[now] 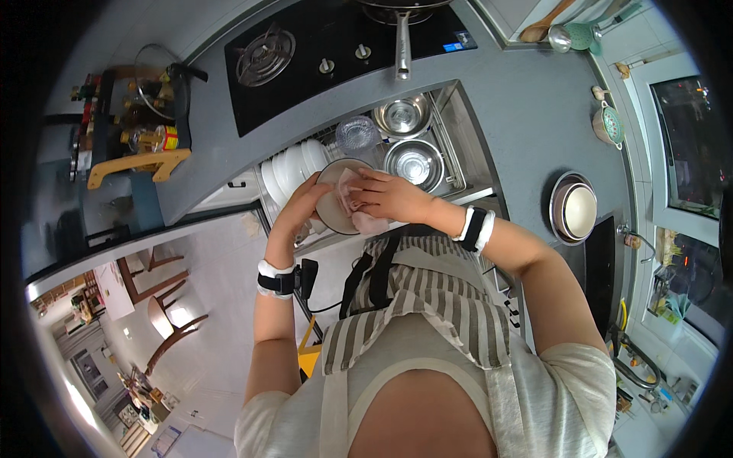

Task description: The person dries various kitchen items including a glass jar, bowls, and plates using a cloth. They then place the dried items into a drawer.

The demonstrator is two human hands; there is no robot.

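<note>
My left hand (300, 207) grips the left rim of a round, dark-edged bowl or plate (327, 209), held above an open drawer. A pinkish cloth (369, 223) is in my right hand (392, 197), pressed against the dish's inner face with the fingers spread over it. Part of the cloth hangs past the dish's lower rim. Just beyond my left hand, white plates (286, 169) stand on edge in the drawer rack. A clear ribbed glass bowl (356, 133) and two shiny steel bowls (413, 163) sit farther right in it.
A gas hob (338, 57) lies behind the drawer, with a pan's handle (403, 48) jutting toward me. Nested bowls (577, 212) stand on the right counter beside the sink (598, 280). At left is a rack of bottles (143, 120). The steel drawer's side wall (467, 129) rises at right.
</note>
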